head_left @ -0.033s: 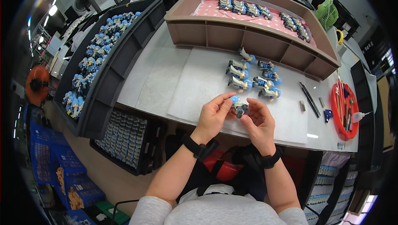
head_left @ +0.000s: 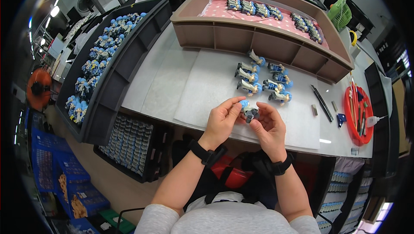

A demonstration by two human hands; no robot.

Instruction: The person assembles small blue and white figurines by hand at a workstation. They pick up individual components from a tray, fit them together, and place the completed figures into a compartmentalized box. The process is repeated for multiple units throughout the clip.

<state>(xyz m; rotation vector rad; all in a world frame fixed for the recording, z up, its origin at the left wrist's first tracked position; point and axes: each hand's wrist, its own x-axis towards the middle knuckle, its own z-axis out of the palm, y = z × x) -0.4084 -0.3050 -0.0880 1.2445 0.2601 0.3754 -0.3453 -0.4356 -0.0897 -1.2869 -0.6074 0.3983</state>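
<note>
Just above the near edge of the table I hold a small figurine (head_left: 250, 112) with a light-blue head, a pale body and dark grey legs. My left hand (head_left: 223, 117) pinches it by the head between thumb and fingers. From the other side my right hand (head_left: 271, 126) has its thumb and curled fingers about the grey legs. Beyond my hands, several similar figurines (head_left: 249, 77) lie in two loose columns on a white sheet (head_left: 202, 92).
A black crate (head_left: 125, 57) piled with figurines stands at the left. Behind, a brown tray (head_left: 241, 33) holds rows of them on pink dotted cloth (head_left: 217, 7). At the right lie black pens (head_left: 322, 103) and a red dish (head_left: 348, 122) of tools. Another crate (head_left: 129, 143) stands below the table.
</note>
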